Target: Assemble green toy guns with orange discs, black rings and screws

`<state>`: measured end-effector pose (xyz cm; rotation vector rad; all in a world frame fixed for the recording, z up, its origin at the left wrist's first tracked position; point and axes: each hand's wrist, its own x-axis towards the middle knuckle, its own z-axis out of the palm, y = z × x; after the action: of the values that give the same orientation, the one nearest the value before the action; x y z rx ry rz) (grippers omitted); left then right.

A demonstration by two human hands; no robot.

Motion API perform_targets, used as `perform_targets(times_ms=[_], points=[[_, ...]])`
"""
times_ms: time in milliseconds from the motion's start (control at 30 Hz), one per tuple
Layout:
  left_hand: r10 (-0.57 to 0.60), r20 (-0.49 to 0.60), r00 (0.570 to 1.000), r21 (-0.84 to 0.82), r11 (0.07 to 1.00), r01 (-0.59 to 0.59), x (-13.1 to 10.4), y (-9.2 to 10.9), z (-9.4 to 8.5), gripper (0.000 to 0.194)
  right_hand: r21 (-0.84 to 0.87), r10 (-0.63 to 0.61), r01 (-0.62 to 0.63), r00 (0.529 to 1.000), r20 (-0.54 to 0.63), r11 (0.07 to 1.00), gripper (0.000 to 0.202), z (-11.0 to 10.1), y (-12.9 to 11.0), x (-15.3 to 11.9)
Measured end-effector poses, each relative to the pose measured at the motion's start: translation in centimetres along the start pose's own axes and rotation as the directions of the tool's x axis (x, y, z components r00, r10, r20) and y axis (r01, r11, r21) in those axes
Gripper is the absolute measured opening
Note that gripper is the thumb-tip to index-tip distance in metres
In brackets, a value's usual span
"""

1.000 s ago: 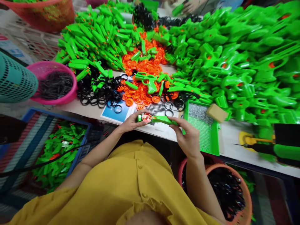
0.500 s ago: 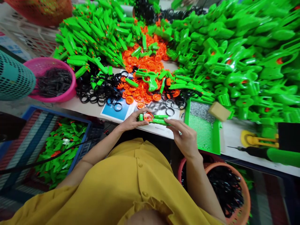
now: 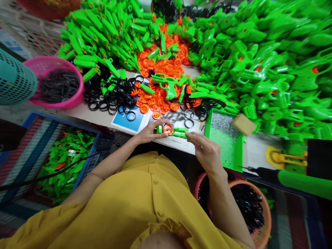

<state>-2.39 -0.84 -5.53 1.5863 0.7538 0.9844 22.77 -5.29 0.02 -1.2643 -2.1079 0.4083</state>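
Between my hands, at the table's near edge, is a green plastic toy gun part point(image 3: 178, 132) with an orange disc point(image 3: 168, 129) set in it. My left hand point(image 3: 149, 133) grips its left end, thumb and fingers on either side of the disc. At the other end, the fingertips of my right hand point(image 3: 206, 147) pinch the green plastic. Just beyond lie orange discs point(image 3: 156, 115), black rings point(image 3: 131, 116) and a green toy gun body point(image 3: 168, 84). Small dark pieces point(image 3: 173, 117) are scattered on the paper behind the part.
Piles of green toy gun parts point(image 3: 275, 69) cover the back and right. A green tray point(image 3: 225, 152) of small metal pieces stands right, beside a tan block point(image 3: 243, 124) and a green-handled tool point(image 3: 303, 183). A pink basket point(image 3: 81, 83) is left; an orange basket point(image 3: 267, 211) sits below right.
The view has shifted slightly. Both hands keep their hold on the green part with its orange disc; the green-handled tool appears farther left and lower in view.
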Motion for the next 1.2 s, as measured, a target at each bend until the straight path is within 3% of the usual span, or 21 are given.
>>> perform_targets(times_ms=[333, 767, 900, 1200], points=[[-0.007, -0.040, 0.999, -0.065, 0.998, 0.004, -0.4, -0.5, -0.4, 0.049, 0.065, 0.005, -0.003, 0.999, -0.043, 0.998, 0.035, 1.2, 0.1, 0.3], [-0.025, -0.046, 0.999, -0.044, 0.999, 0.023, -0.4, -0.5, -0.6, 0.059, 0.054, 0.071, -0.066, 0.992, -0.099, 0.996, 0.029, 1.7, -0.6, 0.1], [-0.034, -0.039, 0.999, -0.040, 0.999, 0.033, -0.4, -0.4, -0.7, 0.062, 0.003, 0.003, -0.003, 0.989, -0.147, 1.000, 0.033, 1.7, -0.6, 0.1], [-0.044, -0.036, 0.998, -0.029, 0.999, 0.043, -0.3, -0.5, -0.7, 0.061, -0.180, -0.163, 0.138, 0.978, -0.130, 0.974, 0.041, 0.1, -1.4, 0.5]])
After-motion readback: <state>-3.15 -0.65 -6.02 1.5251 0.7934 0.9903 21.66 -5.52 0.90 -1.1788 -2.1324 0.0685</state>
